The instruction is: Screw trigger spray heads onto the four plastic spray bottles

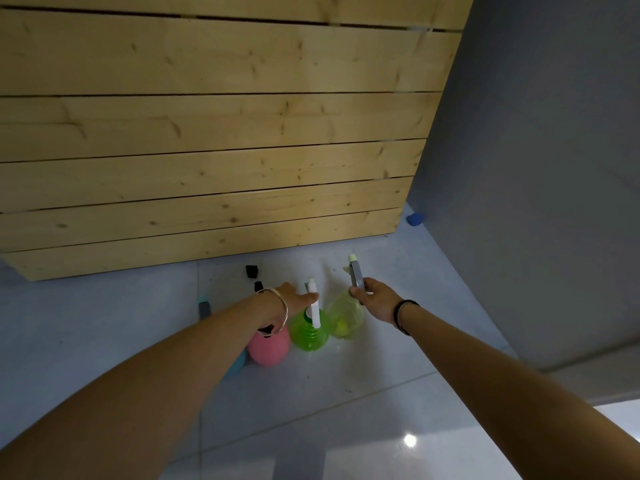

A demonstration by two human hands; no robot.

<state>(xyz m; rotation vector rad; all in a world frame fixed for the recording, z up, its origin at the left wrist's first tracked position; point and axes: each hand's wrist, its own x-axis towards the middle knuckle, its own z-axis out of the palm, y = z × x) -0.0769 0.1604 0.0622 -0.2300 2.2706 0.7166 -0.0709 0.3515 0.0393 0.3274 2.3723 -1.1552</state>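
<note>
Several round spray bottles stand in a row on the tiled floor. The pale yellow bottle (346,315) is at the right, and my right hand (375,301) grips the grey trigger head (356,275) on top of it. The green bottle (309,332) carries a white trigger head (314,303), which the fingers of my left hand (294,297) touch. The pink bottle (269,346) sits partly under my left wrist, its top hidden. A blue bottle (237,367) shows only as a sliver under my left forearm. A grey and teal trigger head (204,308) lies at the left.
A wall of pale wooden planks (207,150) rises just behind the bottles. Two small black pieces (252,271) lie on the floor at its foot. A grey wall (536,168) closes the right side, with a small blue object (415,219) in the corner.
</note>
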